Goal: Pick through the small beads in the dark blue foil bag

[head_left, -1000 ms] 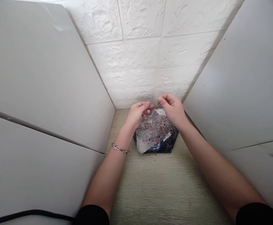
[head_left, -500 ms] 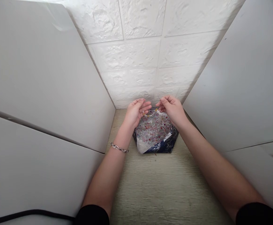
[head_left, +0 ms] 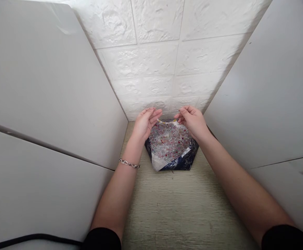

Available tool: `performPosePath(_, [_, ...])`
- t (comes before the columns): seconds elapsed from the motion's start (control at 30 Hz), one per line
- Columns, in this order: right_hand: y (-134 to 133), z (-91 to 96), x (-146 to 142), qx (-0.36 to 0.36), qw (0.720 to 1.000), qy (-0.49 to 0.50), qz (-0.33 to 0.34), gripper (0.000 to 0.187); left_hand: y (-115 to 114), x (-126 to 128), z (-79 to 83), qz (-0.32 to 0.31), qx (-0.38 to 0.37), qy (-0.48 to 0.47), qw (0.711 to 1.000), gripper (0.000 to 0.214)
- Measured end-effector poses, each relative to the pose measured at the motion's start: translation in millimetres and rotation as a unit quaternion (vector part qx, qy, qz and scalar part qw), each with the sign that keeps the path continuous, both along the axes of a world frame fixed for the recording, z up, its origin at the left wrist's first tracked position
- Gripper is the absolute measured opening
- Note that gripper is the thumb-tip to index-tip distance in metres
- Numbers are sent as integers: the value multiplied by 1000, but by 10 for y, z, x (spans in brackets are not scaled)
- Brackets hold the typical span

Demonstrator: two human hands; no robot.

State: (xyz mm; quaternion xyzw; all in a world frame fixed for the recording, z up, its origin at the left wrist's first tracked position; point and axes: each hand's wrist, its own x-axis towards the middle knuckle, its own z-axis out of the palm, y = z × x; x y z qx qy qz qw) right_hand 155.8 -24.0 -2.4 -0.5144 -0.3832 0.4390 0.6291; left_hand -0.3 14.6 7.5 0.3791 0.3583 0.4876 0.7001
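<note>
Head camera: the left hand [head_left: 144, 123] and the right hand [head_left: 193, 121] each have a grip pinched shut on one end of a short strand of yellow and pale beads [head_left: 164, 121], slung between them. Directly beneath that grip, one dark blue hexagonal tray [head_left: 186, 162] sits on the pale wood-grain surface [head_left: 177, 208], heaped with small translucent loose beads [head_left: 168, 142] beyond counting. One strand, one tray, two hands, and I'd judge the stringing barely begun, with nearly the whole heap left.

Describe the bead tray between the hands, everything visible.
The tray is dark blue with pale specks, roughly six-sided, lying flat on the wood-grain table by the back wall. Crinkled clear film lines its near left corner; small clear, pink and red beads fill it. The left hand and right hand hold a beaded strand over its far edge.
</note>
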Motion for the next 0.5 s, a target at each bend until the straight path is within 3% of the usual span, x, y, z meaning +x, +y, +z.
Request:
performPosePath(0.2, [-15, 16, 31, 25, 997, -65, 19, 17, -1, -23, 23, -20, 12, 17, 1000, 14])
performPosePath(0.5, [-135, 162, -86, 50, 979, -192, 51, 13, -62, 64, 5, -108, 64, 85, 988, 17])
